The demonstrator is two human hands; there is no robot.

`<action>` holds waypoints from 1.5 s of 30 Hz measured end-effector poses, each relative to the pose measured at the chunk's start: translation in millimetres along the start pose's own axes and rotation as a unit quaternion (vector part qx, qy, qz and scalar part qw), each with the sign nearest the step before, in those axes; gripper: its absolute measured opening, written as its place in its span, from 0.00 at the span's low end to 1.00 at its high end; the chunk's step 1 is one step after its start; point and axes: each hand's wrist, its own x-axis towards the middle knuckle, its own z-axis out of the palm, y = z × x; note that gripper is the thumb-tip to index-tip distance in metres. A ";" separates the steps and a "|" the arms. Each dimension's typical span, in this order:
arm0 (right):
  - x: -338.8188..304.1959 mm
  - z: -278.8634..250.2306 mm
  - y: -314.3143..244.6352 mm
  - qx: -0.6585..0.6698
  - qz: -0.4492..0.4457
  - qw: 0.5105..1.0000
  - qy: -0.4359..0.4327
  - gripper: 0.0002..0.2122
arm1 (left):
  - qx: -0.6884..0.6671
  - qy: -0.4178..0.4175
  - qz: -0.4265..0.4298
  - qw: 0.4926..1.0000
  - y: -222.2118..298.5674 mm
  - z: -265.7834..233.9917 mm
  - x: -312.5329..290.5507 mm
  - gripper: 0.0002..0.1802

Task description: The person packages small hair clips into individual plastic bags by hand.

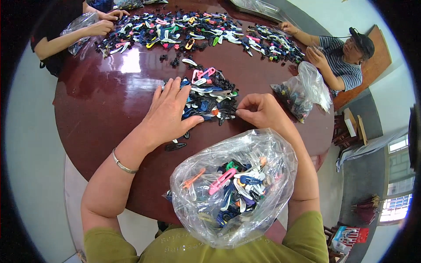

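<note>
A pile of snap hair clips [204,103] in black, blue, white and pink lies before me on the round table, small dark claw clips among them. My left hand [171,107] rests over the pile's left side, fingers stretched out and thumb spread. At the right edge of the pile, the thumb and fingers of my right hand [258,109] are pinched together; what they hold, if anything, is hidden. Between my forearms a clear plastic bag [188,179] stands with its mouth open, holding mixed clips such as a pink snap clip [222,181]. A black clip [176,147] lies below my left hand.
The dark red table [96,118] has larger clip heaps [175,33] along its far side. A person at far left [57,44] and one at far right [346,57] handle clips. Another clear bag of clips [302,94] stands at right, and a metal tray [258,9] sits behind.
</note>
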 end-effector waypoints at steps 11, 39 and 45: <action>-38.7 -40.0 -31.0 0.246 -0.145 0.955 -0.081 0.07 | 0.002 -0.004 0.002 1.000 0.9 -0.2 -0.3 0.43; 4.2 11.2 7.5 -0.013 -0.154 0.986 0.061 0.05 | 0.011 0.001 0.003 1.000 1.1 0.7 -0.2 0.43; -21.4 -15.3 -29.4 0.252 -0.059 0.966 0.019 0.02 | 0.010 -0.001 0.003 1.000 1.1 -0.1 -1.6 0.43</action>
